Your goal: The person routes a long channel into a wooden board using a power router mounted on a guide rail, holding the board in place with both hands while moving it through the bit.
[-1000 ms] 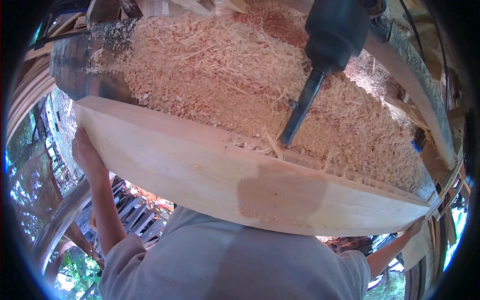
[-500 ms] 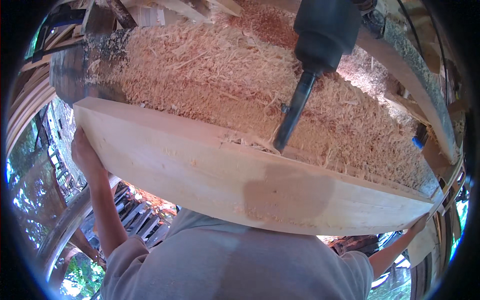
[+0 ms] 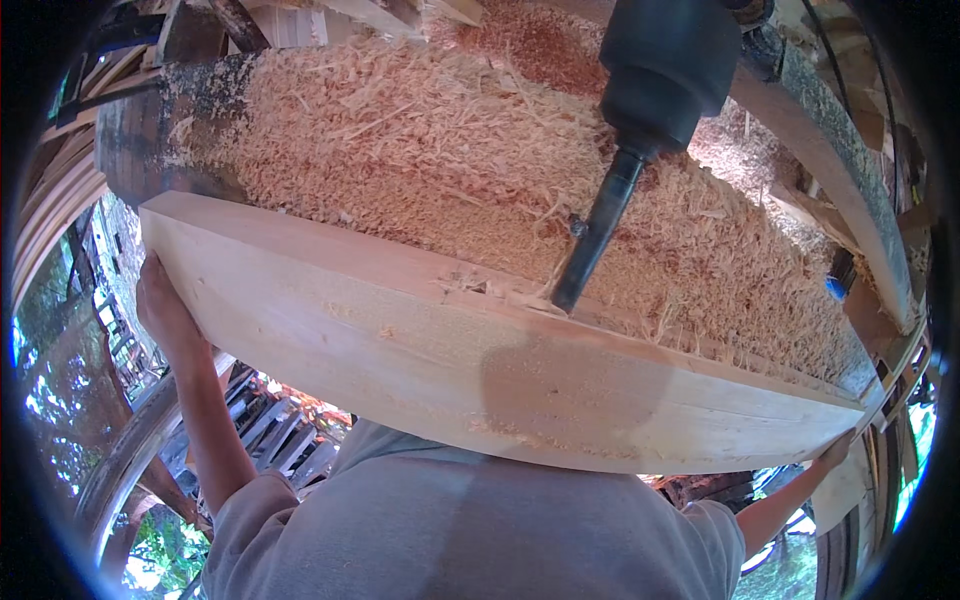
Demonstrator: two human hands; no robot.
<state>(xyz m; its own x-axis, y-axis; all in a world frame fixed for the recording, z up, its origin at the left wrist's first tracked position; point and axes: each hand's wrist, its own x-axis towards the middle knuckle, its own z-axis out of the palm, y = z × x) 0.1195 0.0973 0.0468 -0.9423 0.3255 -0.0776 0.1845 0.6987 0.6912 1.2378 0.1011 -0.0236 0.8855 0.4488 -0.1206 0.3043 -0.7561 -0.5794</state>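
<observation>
A long, thick, pale wooden board (image 3: pixel 330 320) stretches across the view in front of my chest, its near edge against my grey shirt. My left hand (image 3: pixel 168 310) grips its left end, fingers partly hidden behind the wood. Far to the right, my right hand (image 3: pixel 832 452) holds the opposite end, small and partly hidden there. A dark metal drill bit (image 3: pixel 598 235), with a small screw on its side, hangs from a black chuck (image 3: pixel 668 85). Its tip meets the board's upper edge, where a rough cut slot (image 3: pixel 478 287) with torn fibres shows.
Shavings and sawdust (image 3: pixel 400 130) thickly cover the machine table behind the board; its dark bare end (image 3: pixel 130 145) shows at left. A curved, dusty beam (image 3: pixel 840 170) runs along the right. Stacked strips of wood (image 3: pixel 60 215) stand at the left rim.
The board has shifted slightly left relative to the drill bit, which now appears a little farther right. A dark gap in the slot shows more clearly. Both hands keep their hold.
</observation>
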